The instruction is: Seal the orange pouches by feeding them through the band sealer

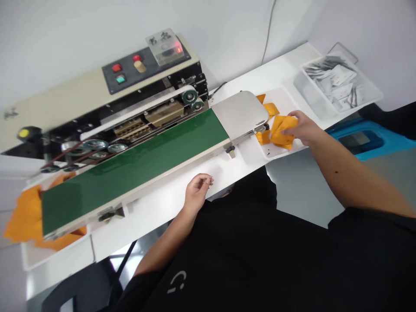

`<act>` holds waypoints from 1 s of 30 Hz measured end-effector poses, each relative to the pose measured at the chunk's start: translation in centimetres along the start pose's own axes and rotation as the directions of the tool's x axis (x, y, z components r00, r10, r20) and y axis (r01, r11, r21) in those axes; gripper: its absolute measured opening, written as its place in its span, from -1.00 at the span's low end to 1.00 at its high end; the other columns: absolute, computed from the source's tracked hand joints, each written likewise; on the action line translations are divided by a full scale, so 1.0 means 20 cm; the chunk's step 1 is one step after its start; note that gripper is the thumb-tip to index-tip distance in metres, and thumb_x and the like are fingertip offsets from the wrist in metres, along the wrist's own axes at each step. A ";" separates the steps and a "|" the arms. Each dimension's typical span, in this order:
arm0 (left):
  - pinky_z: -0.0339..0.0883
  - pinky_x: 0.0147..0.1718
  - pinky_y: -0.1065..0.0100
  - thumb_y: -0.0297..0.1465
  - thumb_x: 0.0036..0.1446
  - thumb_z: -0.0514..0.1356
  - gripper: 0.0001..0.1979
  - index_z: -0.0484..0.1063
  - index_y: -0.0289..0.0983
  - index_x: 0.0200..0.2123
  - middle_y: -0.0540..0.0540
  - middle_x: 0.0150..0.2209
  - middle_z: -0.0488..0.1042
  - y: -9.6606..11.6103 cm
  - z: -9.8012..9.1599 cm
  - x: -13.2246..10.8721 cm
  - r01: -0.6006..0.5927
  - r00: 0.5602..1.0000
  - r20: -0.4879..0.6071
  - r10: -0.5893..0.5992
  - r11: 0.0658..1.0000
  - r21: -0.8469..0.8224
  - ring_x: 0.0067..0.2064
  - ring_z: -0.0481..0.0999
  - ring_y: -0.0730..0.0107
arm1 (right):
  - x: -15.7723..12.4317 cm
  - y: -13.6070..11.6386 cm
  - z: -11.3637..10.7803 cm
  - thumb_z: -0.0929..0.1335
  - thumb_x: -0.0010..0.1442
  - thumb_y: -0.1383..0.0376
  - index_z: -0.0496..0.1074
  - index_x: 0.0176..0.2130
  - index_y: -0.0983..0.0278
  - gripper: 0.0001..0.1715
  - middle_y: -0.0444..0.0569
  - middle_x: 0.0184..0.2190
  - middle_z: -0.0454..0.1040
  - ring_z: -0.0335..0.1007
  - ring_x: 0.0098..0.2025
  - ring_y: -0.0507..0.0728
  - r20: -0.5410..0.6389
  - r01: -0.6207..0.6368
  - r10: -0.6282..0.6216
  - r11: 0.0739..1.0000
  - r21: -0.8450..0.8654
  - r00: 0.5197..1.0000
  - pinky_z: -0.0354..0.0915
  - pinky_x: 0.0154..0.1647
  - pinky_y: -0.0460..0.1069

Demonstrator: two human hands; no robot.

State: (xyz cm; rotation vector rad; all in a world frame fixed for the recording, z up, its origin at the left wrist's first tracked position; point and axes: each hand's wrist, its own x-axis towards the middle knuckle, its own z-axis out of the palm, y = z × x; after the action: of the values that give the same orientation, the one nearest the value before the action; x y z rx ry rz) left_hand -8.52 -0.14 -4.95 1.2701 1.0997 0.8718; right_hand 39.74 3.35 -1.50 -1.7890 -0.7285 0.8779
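Observation:
My right hand [301, 126] is at the white tray [287, 96] on the right, its fingers closed on an orange packet [282, 130]. More orange packets [271, 109] lie in that tray, partly beneath the machine's metal end plate [242, 113]. Near the table's front edge, my left hand [199, 187] has its fingers curled, thumb against them; whether anything small is between them is hidden. It is in front of the green conveyor belt [139, 169] and apart from it.
The sealing machine [81, 99] stands behind the belt. Orange packets [24, 214] fill a tray [30, 260] at the left end. A white bin [305, 86] of silvery sachets [342, 76] stands right. A blue container [383, 134] is below it.

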 end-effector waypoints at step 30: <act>0.80 -0.19 0.22 0.05 0.11 0.57 -0.33 0.49 -0.20 0.10 -0.14 0.03 0.70 0.22 0.08 -0.01 0.060 0.987 -0.078 -0.138 0.782 -0.621 0.02 0.78 0.09 | -0.85 -0.35 0.92 0.62 0.25 0.09 0.63 -0.11 0.19 -0.69 -0.08 -0.23 0.59 0.50 -0.23 0.13 0.514 0.355 -0.381 0.922 0.153 0.769 0.51 -0.18 0.05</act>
State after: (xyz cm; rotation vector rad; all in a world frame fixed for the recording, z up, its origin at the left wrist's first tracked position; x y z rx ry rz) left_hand -6.80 -0.20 -0.61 0.6083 0.8524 1.1213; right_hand 14.43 1.41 4.22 -1.2814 -1.3589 1.1203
